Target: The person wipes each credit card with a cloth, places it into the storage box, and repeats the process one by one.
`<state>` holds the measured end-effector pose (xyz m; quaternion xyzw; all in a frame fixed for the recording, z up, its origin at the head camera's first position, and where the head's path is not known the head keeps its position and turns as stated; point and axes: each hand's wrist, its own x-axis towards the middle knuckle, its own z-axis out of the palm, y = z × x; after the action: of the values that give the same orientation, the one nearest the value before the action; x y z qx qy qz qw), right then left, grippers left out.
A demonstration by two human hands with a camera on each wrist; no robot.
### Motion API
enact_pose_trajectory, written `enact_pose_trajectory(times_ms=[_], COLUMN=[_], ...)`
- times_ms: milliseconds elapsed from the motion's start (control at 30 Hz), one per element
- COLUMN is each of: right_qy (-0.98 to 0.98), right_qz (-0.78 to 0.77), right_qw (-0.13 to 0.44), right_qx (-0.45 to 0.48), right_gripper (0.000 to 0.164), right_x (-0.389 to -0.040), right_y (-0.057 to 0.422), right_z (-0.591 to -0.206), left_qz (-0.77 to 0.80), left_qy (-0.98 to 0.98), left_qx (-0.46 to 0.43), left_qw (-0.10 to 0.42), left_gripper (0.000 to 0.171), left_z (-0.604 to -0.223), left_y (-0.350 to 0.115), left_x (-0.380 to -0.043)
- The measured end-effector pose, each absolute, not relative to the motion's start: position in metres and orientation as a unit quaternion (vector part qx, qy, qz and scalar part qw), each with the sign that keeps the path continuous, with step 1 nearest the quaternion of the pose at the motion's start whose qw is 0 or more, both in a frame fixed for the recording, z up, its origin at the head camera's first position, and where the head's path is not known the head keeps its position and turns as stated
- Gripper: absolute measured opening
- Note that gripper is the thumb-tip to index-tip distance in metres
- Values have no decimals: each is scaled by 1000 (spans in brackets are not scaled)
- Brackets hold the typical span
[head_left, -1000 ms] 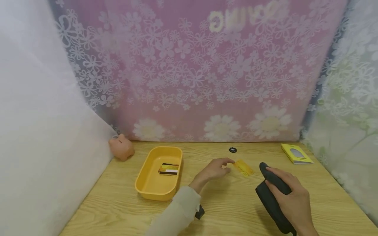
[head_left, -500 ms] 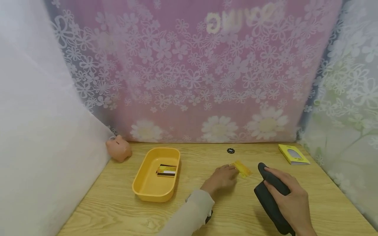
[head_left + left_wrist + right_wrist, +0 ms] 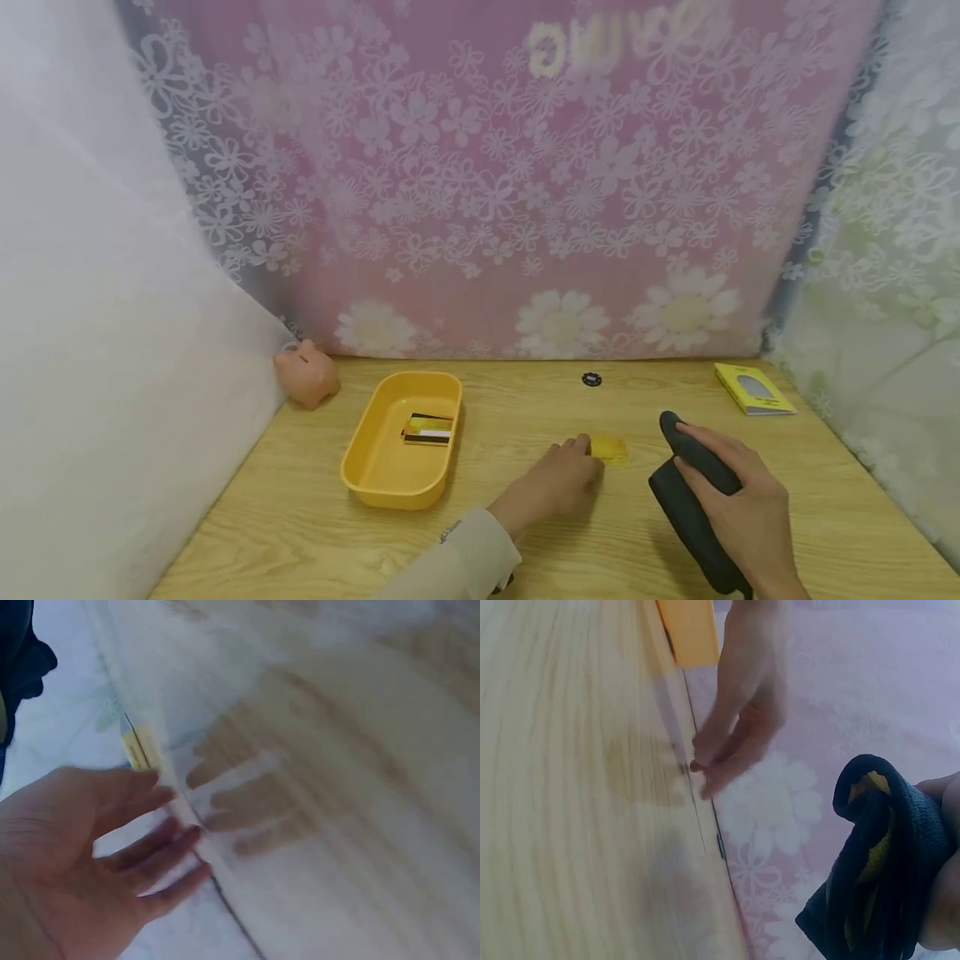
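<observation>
My left hand (image 3: pixel 558 483) is low over the table, its fingertips at the left end of a small yellow card (image 3: pixel 609 448) lying on the wood. In the left wrist view the fingers (image 3: pixel 169 855) look spread and loosely bent. My right hand (image 3: pixel 750 517) grips a dark pouch (image 3: pixel 693 517) that gapes at its top, the thumb inside the opening. Yellow shows within its dark fabric folds in the right wrist view, where the pouch (image 3: pixel 889 862) is at the lower right. Whether anything is inside cannot be seen.
A yellow tray (image 3: pixel 360 475) at left holds a few striped cards (image 3: pixel 429 430). Behind it is a pink piggy bank (image 3: pixel 307 375). A black poker chip (image 3: pixel 592 379) lies at the back, and a yellow booklet (image 3: pixel 753 389) lies at back right. Curtains enclose the table.
The yellow card has slid nearer to me and turned from slanting to almost level, with my left hand at it. My right hand keeps its hold on the dark pouch, nearly still.
</observation>
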<state>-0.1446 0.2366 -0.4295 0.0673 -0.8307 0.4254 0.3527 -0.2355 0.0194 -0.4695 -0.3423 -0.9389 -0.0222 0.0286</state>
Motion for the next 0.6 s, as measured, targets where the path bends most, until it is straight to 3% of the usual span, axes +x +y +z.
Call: enact_pose_trajectory(times_ms=[133, 300, 600], right_qy=[-829, -832, -831], right_qz=[430, 432, 431], right_qw=[350, 344, 346], right_qx=[76, 55, 61], right_gripper=[57, 56, 56], right_x=[-145, -143, -144], right_y=[233, 233, 235], right_z=[-428, -428, -427], left_qz=[-83, -128, -180], left_qy=[-951, -969, -968], left_qx=[-294, -210, -173], left_qw=[52, 16, -11], left_gripper=[42, 42, 44], left_z=[-475, -481, -476], left_y=[20, 19, 22], left_x=[-249, -263, -272])
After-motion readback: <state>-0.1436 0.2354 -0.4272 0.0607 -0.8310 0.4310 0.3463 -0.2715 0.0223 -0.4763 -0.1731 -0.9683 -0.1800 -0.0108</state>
